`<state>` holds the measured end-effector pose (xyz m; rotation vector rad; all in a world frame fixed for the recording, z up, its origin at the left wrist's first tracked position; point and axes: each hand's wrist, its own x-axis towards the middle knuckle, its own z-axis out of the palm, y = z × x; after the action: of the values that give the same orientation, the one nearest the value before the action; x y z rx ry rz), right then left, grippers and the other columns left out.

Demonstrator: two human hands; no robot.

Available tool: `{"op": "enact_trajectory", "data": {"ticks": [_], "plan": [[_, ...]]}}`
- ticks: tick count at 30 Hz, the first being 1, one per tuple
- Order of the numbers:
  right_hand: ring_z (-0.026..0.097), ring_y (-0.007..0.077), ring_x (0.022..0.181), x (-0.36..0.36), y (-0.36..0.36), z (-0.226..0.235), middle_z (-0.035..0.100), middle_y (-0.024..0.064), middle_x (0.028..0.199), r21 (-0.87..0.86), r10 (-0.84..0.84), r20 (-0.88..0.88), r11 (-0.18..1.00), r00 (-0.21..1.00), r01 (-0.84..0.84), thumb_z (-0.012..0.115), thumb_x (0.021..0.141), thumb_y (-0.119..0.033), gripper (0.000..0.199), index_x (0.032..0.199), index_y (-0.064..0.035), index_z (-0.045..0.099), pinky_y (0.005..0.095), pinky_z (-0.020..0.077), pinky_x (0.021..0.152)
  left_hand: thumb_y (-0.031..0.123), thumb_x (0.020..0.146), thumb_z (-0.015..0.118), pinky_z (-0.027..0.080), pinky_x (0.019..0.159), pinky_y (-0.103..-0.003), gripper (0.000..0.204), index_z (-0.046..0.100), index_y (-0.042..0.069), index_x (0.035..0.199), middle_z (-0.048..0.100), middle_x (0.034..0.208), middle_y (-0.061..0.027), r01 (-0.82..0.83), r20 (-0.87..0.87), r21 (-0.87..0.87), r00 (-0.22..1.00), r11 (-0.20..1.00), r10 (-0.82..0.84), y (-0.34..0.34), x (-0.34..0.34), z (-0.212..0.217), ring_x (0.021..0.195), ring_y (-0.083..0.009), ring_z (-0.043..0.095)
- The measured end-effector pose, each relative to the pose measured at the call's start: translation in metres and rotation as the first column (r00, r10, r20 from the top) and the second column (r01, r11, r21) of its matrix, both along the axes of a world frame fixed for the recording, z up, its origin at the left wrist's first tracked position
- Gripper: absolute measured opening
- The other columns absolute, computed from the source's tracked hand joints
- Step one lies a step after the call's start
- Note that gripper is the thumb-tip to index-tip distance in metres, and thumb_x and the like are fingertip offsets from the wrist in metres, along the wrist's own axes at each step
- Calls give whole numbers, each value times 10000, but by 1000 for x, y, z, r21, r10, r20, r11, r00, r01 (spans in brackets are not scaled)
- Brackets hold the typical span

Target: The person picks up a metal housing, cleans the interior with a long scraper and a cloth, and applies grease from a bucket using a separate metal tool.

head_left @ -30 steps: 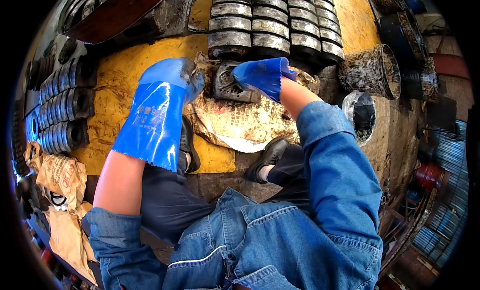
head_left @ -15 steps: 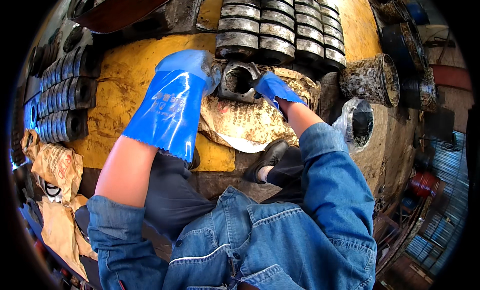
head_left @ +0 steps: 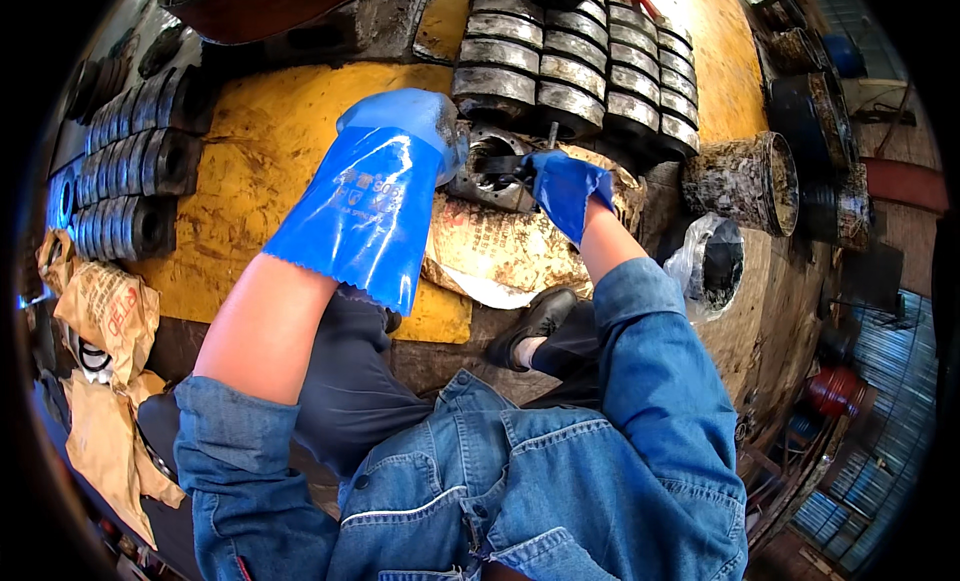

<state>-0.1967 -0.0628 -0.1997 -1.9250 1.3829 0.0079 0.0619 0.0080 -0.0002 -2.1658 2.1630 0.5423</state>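
A grey metal housing (head_left: pixel 492 193) with a round bore and flanged corners lies on a stained paper sack (head_left: pixel 505 246). My left hand (head_left: pixel 410 121), in a long blue rubber glove, is closed on the housing's left side; its fingertips are partly hidden. At the right of the bore, my right hand (head_left: pixel 558 181), in a blue glove, is closed round a dark tool (head_left: pixel 503 165). The tool's flat dark end reaches over the opening, and a thin metal rod stands up beside the fist. I cannot make out the tool's exact kind.
Stacked metal rings (head_left: pixel 500 56) stand in several rows just beyond the housing. More ring stacks (head_left: pixel 140 166) sit at the left on yellow sheeting (head_left: pixel 260 171). A dirty drum (head_left: pixel 735 181) and a plastic-lined bucket (head_left: pixel 720 261) are at the right. Brown paper bags (head_left: pixel 110 321) lie far left.
My right hand has lifted slightly and turned, and the dark tool now shows over the bore. The whole view has shifted a little; my left hand stays at the housing.
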Motion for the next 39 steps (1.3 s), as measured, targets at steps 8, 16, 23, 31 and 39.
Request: {"op": "enact_trajectory", "data": {"ticks": [8,16,23,31,39], "plan": [[694,350,946,13,-4,30,709,182,963,-233,183,-524,909,832,-347,593,775,-90,211,926,-56,735,361,557,819,340,807,679,567,694,-436,255,732,119,922,720,888,-128,-1,-25,5,1000,1000,2,-1,0,-4,838,-308,704],[682,390,853,28,-48,-40,687,245,904,-157,153,-191,970,970,-184,599,830,-132,193,930,-18,719,384,526,691,407,884,614,545,820,-438,370,696,101,1076,696,1024,-155,-11,-47,148,999,989,18,-4,3,8,942,-344,661],[640,344,764,40,-56,-26,685,212,840,43,191,-245,982,950,-187,664,845,-365,378,980,-13,689,406,512,671,385,811,693,559,714,-434,301,727,128,963,706,903,-139,-39,-51,-127,998,991,33,3,-7,-9,835,-327,687],[636,342,735,20,-62,-56,693,181,895,37,547,-385,814,744,-579,612,868,-283,257,977,-66,699,410,516,661,383,808,698,557,704,-446,328,713,100,972,695,883,-166,15,-64,-78,998,997,-20,-3,-11,-20,818,-341,681],[598,189,627,-26,-87,-42,647,87,726,221,419,-241,902,875,-371,549,908,-184,185,904,-73,696,326,459,525,384,828,674,550,768,-439,336,710,100,1005,697,949,-155,32,-47,18,998,999,-31,-9,-21,-15,888,-351,669]]}}
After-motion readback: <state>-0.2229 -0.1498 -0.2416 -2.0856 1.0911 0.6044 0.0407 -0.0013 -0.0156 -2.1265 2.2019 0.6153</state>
